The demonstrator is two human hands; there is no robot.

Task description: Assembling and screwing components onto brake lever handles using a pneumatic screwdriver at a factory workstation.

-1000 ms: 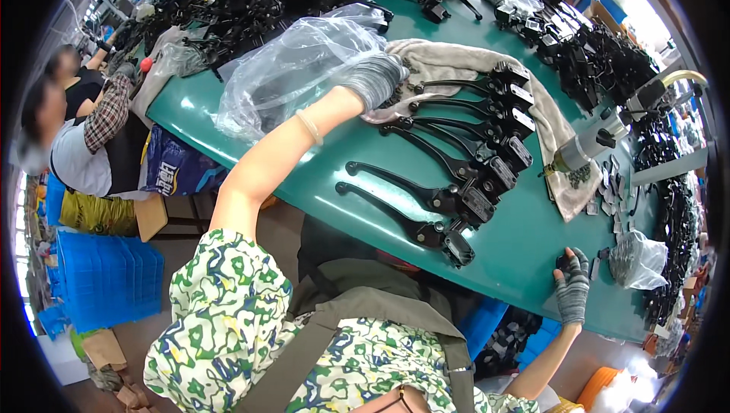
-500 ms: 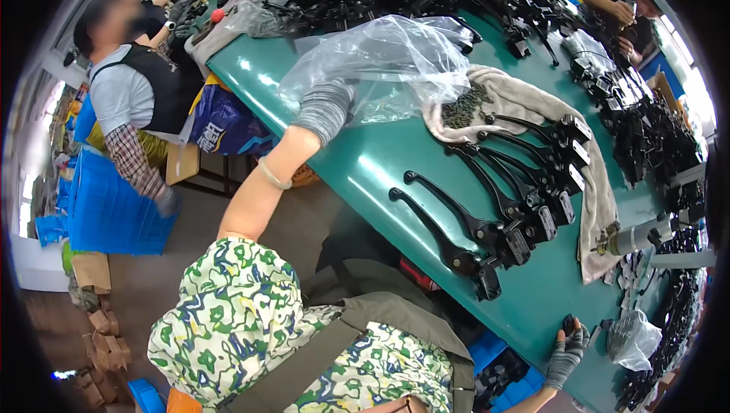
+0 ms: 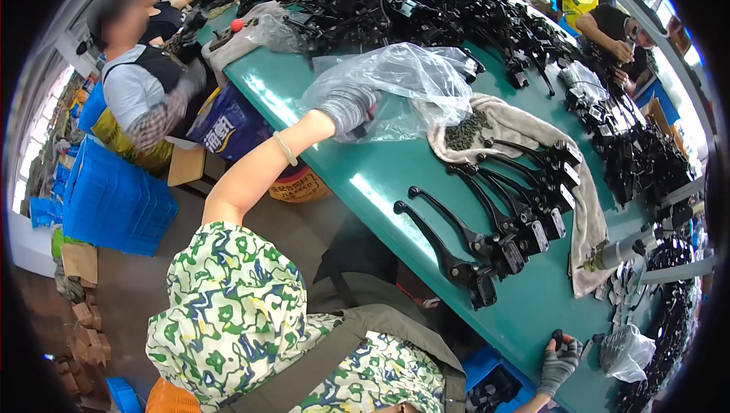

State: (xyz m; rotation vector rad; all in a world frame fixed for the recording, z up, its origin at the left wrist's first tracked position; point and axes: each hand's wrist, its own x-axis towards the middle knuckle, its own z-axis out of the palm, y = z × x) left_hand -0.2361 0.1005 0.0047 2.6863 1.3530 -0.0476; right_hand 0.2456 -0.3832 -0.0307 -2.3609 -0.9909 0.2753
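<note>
A crumpled clear plastic bag (image 3: 414, 71) lies on the green table (image 3: 346, 204), partly over my left hand (image 3: 347, 109). In a grey striped glove, that hand curls its fingers at the near side of the bag; the film partly hides them. My right hand (image 3: 560, 366), gloved alike with bare fingertips, rests by the table's near right edge and pinches a small black part (image 3: 557, 335). Between the hands, several black brake-lever assemblies (image 3: 464, 267) lie in a slanting row, their levers pointing up and left.
A beige towel (image 3: 587, 234) holds a heap of small dark pieces (image 3: 466, 133). Black parts (image 3: 342, 14) pile along the far and right sides. A silver cylinder (image 3: 620, 252) and another plastic bag (image 3: 628, 354) stand at the right. A co-worker (image 3: 137, 82) is at the left.
My left hand has moved a little forward and right, further under the bag. My right hand stays at the table edge with the black part. The whole view has shifted slightly.
</note>
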